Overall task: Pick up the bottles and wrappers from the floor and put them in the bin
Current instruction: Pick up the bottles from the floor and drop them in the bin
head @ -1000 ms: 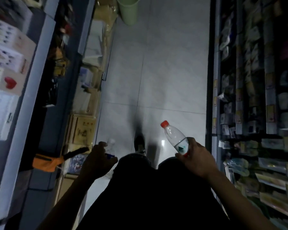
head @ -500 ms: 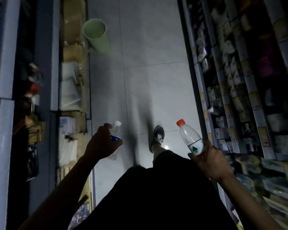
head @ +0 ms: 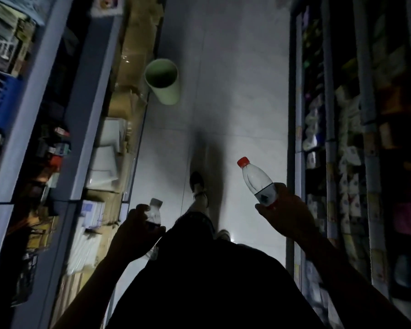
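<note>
My right hand (head: 285, 213) grips the lower half of a clear plastic bottle with a red cap (head: 256, 179), held tilted above the floor. A smaller clear bottle with a white cap (head: 154, 211) sits in the grip of my left hand (head: 134, 230), which hides most of it. A pale green bin (head: 165, 83) stands open on the tiled floor ahead, by the left shelving, well beyond both hands.
I am in a dim, narrow shop aisle with a grey tiled floor (head: 242, 96). Shelves of goods (head: 342, 148) line the right side. Cardboard boxes and stacked packs (head: 105, 162) sit along the left shelving. My foot (head: 197, 184) is stepping forward mid-aisle.
I have walked down the aisle and the green bin has come much closer in view. Both hands keep their bottles and have risen slightly.
</note>
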`<state>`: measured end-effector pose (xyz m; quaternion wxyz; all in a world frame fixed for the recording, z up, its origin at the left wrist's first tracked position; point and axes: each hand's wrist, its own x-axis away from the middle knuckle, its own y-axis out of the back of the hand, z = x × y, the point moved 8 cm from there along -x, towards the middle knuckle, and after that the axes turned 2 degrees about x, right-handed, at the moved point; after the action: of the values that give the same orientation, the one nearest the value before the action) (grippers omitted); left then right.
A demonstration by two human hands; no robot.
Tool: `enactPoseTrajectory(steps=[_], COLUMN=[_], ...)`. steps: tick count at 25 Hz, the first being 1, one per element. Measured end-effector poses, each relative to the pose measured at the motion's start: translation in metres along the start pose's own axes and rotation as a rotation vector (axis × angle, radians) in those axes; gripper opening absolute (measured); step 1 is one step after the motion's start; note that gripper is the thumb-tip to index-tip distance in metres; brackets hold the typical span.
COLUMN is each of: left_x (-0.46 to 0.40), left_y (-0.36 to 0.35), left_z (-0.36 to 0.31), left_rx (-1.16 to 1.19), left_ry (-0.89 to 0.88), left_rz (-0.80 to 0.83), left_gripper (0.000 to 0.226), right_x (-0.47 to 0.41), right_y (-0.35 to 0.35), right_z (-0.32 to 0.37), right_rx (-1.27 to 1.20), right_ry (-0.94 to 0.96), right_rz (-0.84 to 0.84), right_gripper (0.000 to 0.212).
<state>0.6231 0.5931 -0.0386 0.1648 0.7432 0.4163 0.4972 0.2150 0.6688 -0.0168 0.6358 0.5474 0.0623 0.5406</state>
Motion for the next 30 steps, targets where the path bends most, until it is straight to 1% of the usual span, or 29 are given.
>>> enactPoseTrajectory(steps=[2,5,7,8,11,13,16,19,22,23,24,25,26,28,30], left_x=[-0.041,-0.110,-0.151,-0.174,-0.252,-0.300,-0.368,-0.424,-0.459,-0.466,-0.473,-0.477,-0.480,-0.488,-0.498], left_y=[0.023,0.070,0.098,0.112,0.152,0.173,0.201,0.216,0.218,0.215,0.215,0.214,0.216,0.220,0.233], left_z=[-0.014,-0.047,-0.084,-0.106,-0.163,-0.200,-0.258,-0.295,-0.317,-0.320,-0.326,-0.329,-0.330,-0.322,-0.307], left_rx=[0.045,0.039,0.009,0.005,-0.025,-0.066,-0.105,-0.092,-0.107,-0.102,-0.069,-0.018,0.025,0.110,0.200], left_ry=[0.033,0.078,0.012,-0.011,-0.053,-0.098,-0.150,-0.147,-0.061,-0.054,-0.020,0.022,0.078,0.155,0.219], left_rz=[-0.015,-0.034,-0.045,-0.038,0.030,0.011,-0.053,-0.072,-0.036,-0.031,-0.033,-0.040,-0.049,-0.060,-0.084], left_gripper=[0.068,0.085,0.096,0.096,0.085,0.081,0.081,0.079,0.082,0.078,0.071,0.065,0.065,0.074,0.088], right_x=[-0.046,-0.111,-0.141,-0.156,-0.201,-0.227,-0.284,-0.355,-0.432,-0.455,-0.483,-0.506,-0.529,-0.568,-0.609], right_y=[0.014,0.040,0.057,0.065,0.100,0.120,0.147,0.180,0.217,0.229,0.241,0.253,0.264,0.278,0.281], right_z=[0.029,0.061,0.076,0.078,0.084,0.082,0.084,0.097,0.124,0.139,0.155,0.172,0.191,0.231,0.270], right_rx=[0.034,0.038,0.020,0.012,0.010,0.012,-0.023,-0.047,-0.047,-0.048,-0.030,0.021,0.080,0.130,0.149], right_ry=[0.041,-0.015,-0.038,-0.053,-0.117,-0.160,-0.183,-0.178,-0.119,-0.084,-0.043,0.000,0.045,0.118,0.168], right_rz=[-0.015,0.038,0.057,0.063,0.044,0.018,0.025,0.048,0.092,0.103,0.107,0.108,0.103,0.114,0.167], right_gripper=[0.066,0.069,0.069,0.068,0.063,0.061,0.065,0.066,0.070,0.070,0.069,0.067,0.067,0.066,0.067])
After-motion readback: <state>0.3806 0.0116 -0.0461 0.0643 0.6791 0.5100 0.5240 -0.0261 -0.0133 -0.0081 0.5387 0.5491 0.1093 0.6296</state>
